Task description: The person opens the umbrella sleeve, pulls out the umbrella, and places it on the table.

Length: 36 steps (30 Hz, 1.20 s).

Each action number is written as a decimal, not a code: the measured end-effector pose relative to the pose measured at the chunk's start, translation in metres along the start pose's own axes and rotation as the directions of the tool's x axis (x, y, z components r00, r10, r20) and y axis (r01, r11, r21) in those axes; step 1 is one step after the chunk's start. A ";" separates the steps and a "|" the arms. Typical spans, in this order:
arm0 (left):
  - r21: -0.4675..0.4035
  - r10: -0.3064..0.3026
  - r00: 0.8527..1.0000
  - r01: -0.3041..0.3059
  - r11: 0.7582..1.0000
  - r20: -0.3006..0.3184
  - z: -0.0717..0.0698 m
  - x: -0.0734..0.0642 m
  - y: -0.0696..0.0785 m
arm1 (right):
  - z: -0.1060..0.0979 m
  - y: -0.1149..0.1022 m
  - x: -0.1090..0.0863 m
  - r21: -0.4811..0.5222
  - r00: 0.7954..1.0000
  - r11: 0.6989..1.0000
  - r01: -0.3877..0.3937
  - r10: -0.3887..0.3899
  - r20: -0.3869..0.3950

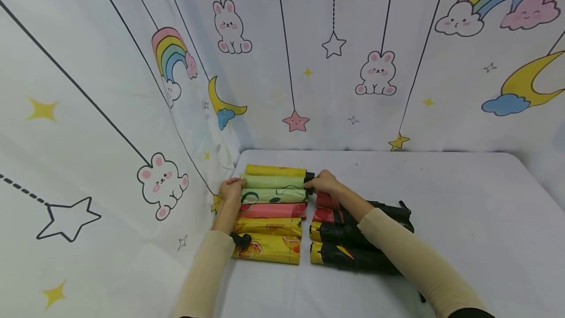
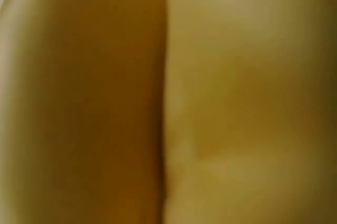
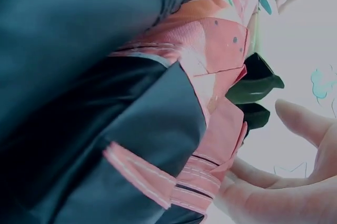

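My left hand (image 1: 231, 190) grips the left end of a light green fabric roll (image 1: 273, 182). By that roll's dark right end is my right hand (image 1: 326, 183); its thumb and fingers are apart in the right wrist view. Above lies a yellow roll (image 1: 275, 170). Below come a green roll with dark ovals (image 1: 275, 196), a pink roll (image 1: 273, 211) and two yellow ones with orange-slice prints (image 1: 267, 245). Blurred yellow fabric (image 2: 237, 97) fills the left wrist view.
A second column holds black rolls with yellow ends (image 1: 357, 257) and red-and-black rolls (image 1: 328, 215), partly under my right forearm. They lie on a white table (image 1: 463, 225). Printed white curtains (image 1: 335, 87) enclose the back and left sides.
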<state>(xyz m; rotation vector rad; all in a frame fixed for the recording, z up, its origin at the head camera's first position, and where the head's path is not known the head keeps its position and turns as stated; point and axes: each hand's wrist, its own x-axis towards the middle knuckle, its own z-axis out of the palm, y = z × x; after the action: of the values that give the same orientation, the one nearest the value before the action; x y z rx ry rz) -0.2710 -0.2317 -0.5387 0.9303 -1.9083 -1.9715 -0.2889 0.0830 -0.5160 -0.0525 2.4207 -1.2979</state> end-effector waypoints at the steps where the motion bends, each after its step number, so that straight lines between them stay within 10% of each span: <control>1: -0.003 0.004 1.000 -0.004 1.000 -0.001 0.000 0.000 0.000 | 0.001 0.000 0.000 -0.005 1.000 1.000 -0.002 0.002 -0.001; 15: 0.053 0.009 0.999 -0.007 0.999 -0.033 -0.005 0.002 -0.006 | 0.003 -0.003 0.004 0.242 0.998 0.968 -0.070 0.069 0.011; 23: -0.001 0.001 1.000 -0.001 1.000 -0.026 -0.005 0.006 -0.007 | 0.002 -0.011 0.000 0.288 0.988 0.955 -0.077 0.111 -0.106; 36: -0.030 -0.058 0.997 0.056 0.998 -0.058 -0.008 0.009 -0.012 | 0.012 -0.014 -0.012 0.479 0.996 0.878 0.020 0.026 -0.091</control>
<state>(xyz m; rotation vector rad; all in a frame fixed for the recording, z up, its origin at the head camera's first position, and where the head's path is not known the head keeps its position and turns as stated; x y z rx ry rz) -0.2705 -0.2420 -0.5519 1.0344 -1.8368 -1.9746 -0.2757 0.0675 -0.5067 0.1532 2.0953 -1.8992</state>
